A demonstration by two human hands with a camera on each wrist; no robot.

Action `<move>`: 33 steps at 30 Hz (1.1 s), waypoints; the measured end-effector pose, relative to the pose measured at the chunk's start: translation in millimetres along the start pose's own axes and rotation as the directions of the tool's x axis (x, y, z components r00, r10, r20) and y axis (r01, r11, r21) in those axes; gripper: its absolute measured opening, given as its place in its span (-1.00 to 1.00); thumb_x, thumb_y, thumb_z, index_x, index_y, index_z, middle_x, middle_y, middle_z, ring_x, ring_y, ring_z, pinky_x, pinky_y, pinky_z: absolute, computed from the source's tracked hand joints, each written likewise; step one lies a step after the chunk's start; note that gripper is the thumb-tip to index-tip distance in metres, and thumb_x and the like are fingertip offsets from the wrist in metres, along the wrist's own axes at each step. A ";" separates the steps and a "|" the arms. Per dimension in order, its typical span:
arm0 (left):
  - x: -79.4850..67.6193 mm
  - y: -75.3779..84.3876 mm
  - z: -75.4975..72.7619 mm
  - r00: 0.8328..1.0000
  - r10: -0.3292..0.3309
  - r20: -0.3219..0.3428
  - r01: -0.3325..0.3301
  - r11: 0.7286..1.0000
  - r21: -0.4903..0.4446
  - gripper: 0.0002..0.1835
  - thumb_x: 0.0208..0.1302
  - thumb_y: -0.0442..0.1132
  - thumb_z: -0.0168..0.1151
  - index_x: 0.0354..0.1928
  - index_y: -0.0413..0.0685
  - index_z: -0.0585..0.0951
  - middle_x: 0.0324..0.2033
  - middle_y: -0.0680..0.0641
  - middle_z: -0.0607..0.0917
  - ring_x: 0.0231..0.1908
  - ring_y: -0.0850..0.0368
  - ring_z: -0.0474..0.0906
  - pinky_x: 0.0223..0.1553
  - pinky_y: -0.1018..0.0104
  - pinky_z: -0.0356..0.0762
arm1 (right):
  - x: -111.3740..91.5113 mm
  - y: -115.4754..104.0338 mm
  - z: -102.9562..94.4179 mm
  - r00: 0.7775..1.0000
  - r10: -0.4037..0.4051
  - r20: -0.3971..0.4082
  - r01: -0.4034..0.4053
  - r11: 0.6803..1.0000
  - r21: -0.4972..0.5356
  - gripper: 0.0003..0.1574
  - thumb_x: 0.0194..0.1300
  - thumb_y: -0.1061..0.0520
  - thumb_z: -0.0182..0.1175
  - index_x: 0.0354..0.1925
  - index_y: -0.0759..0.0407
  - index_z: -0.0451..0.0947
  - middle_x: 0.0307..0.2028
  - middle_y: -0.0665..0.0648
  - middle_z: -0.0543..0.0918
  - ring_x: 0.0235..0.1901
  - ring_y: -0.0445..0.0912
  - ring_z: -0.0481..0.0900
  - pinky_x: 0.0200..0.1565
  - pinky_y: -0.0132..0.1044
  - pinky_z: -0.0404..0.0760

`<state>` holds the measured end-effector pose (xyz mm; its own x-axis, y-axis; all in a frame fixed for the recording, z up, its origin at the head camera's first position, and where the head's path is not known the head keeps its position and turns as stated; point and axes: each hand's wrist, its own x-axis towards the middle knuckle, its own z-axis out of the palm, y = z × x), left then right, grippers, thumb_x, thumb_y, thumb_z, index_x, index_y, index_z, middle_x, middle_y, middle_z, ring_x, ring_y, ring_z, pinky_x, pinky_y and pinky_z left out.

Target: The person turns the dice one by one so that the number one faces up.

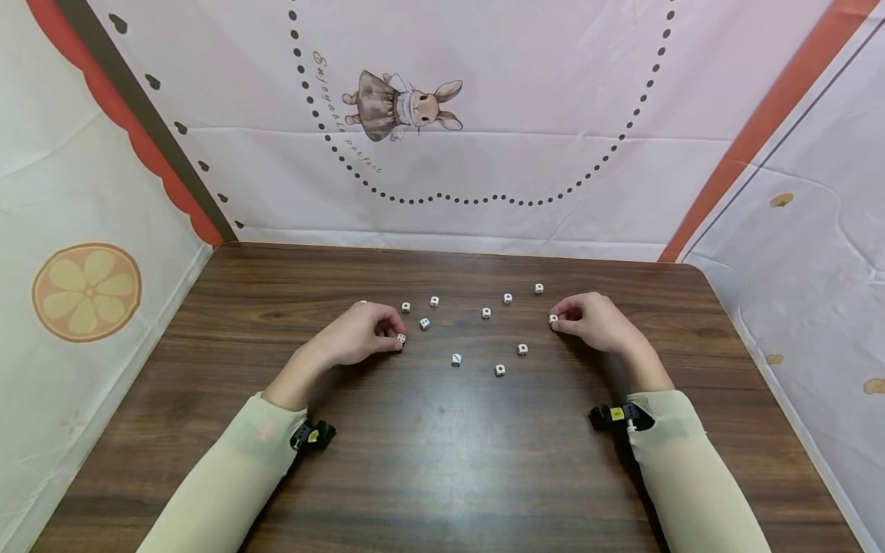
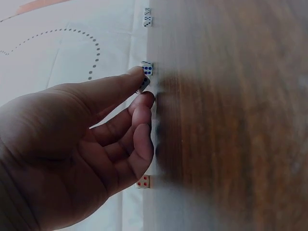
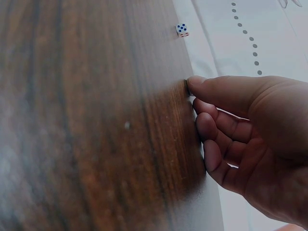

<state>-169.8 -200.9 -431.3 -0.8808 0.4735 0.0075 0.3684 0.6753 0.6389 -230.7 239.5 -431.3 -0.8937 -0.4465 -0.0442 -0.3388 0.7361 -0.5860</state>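
My left hand (image 1: 357, 334) pinches a small white die (image 1: 401, 338) between thumb and fingers, low over the table. In the left wrist view that die (image 2: 143, 84) shows partly past the thumb tip. My right hand (image 1: 596, 322) pinches another white die (image 1: 553, 319) at the tabletop; the thumb mostly hides it in the right wrist view. Between the hands lie several loose dice, among them one die (image 1: 425, 324) near the left fingers and another die (image 1: 538, 289) beyond the right fingers. A die with red pips (image 2: 143, 181) lies past the left hand's fingers, mostly hidden in the head view.
The dice rest on a dark wood-grain table (image 1: 442, 461). Nearer to me are a die (image 1: 456, 359) and a die (image 1: 500, 370). A printed white cloth (image 1: 512, 169) stands behind the far edge, with more cloth at both sides.
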 end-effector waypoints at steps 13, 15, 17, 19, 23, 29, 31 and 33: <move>-0.1 -6.2 0.9 1.000 -0.018 -0.001 0.018 1.000 -0.001 -0.89 0.31 -0.31 0.52 -0.23 0.01 0.74 -0.44 0.13 0.69 -0.36 0.22 0.59 -0.20 0.24 0.54 | 0.7 3.1 1.7 1.000 -0.006 -0.009 0.006 1.000 0.002 -0.88 0.42 0.17 0.41 -0.13 0.20 0.78 -0.33 0.01 0.72 -0.28 -0.09 0.59 -0.16 -0.15 0.54; 0.0 -6.2 0.6 1.000 -0.014 -0.003 0.014 1.000 0.000 -0.89 0.31 -0.32 0.52 -0.23 0.00 0.74 -0.44 0.13 0.69 -0.36 0.22 0.60 -0.20 0.23 0.55 | 0.8 3.2 1.8 1.000 -0.005 -0.009 0.005 1.000 0.002 -0.88 0.42 0.17 0.41 -0.13 0.20 0.78 -0.33 0.01 0.73 -0.28 -0.09 0.59 -0.16 -0.15 0.54; 0.3 -6.4 0.5 1.000 -0.010 -0.005 0.010 1.000 0.003 -0.89 0.30 -0.32 0.52 -0.23 -0.02 0.74 -0.44 0.13 0.70 -0.35 0.23 0.60 -0.19 0.24 0.56 | 1.0 3.0 1.5 1.000 -0.005 -0.010 0.005 1.000 0.000 -0.88 0.43 0.18 0.41 -0.13 0.20 0.78 -0.33 0.01 0.73 -0.28 -0.09 0.59 -0.16 -0.16 0.54; 0.4 -6.5 0.6 1.000 -0.006 -0.007 0.006 1.000 0.007 -0.89 0.30 -0.33 0.52 -0.23 -0.03 0.74 -0.44 0.13 0.70 -0.35 0.23 0.61 -0.19 0.24 0.56 | 0.9 2.6 1.2 1.000 -0.006 -0.010 0.006 1.000 0.001 -0.88 0.43 0.18 0.41 -0.13 0.21 0.78 -0.33 0.01 0.73 -0.28 -0.09 0.59 -0.17 -0.16 0.54; 0.7 -6.8 1.2 1.000 -0.002 -0.009 0.002 1.000 0.013 -0.89 0.29 -0.33 0.52 -0.23 -0.04 0.73 -0.44 0.13 0.70 -0.35 0.23 0.61 -0.19 0.24 0.57 | 0.4 1.6 0.8 1.000 -0.006 -0.005 0.006 1.000 0.004 -0.88 0.43 0.18 0.40 -0.12 0.22 0.77 -0.33 0.02 0.73 -0.28 -0.09 0.59 -0.18 -0.17 0.54; 1.0 -6.5 1.5 1.000 -0.005 -0.007 0.005 1.000 0.021 -0.89 0.29 -0.33 0.52 -0.24 -0.04 0.73 -0.44 0.13 0.69 -0.36 0.24 0.61 -0.20 0.25 0.57 | 0.3 1.2 0.5 1.000 -0.004 -0.002 0.004 1.000 0.000 -0.87 0.44 0.18 0.40 -0.12 0.22 0.77 -0.32 0.02 0.73 -0.28 -0.09 0.59 -0.17 -0.16 0.54; 1.0 -6.1 1.6 1.000 -0.005 -0.009 0.005 1.000 0.024 -0.90 0.29 -0.34 0.52 -0.24 -0.05 0.73 -0.45 0.12 0.69 -0.37 0.23 0.60 -0.20 0.24 0.57 | 0.4 1.2 0.6 1.000 -0.005 -0.004 0.005 1.000 -0.001 -0.88 0.43 0.18 0.40 -0.12 0.22 0.77 -0.32 0.02 0.73 -0.28 -0.09 0.59 -0.17 -0.16 0.54; 1.0 -5.8 1.7 1.000 -0.004 -0.010 0.004 1.000 0.027 -0.89 0.29 -0.34 0.52 -0.24 -0.06 0.73 -0.45 0.12 0.69 -0.37 0.23 0.60 -0.20 0.24 0.57 | 0.5 1.2 0.5 1.000 -0.004 -0.005 0.004 1.000 0.000 -0.88 0.44 0.18 0.40 -0.12 0.22 0.77 -0.32 0.02 0.73 -0.28 -0.08 0.59 -0.17 -0.15 0.54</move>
<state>-172.3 -203.4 -436.3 -0.8850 0.4653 0.0123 0.3725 0.6922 0.6181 -231.4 239.9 -432.5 -0.8940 -0.4465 -0.0377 -0.3421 0.7344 -0.5862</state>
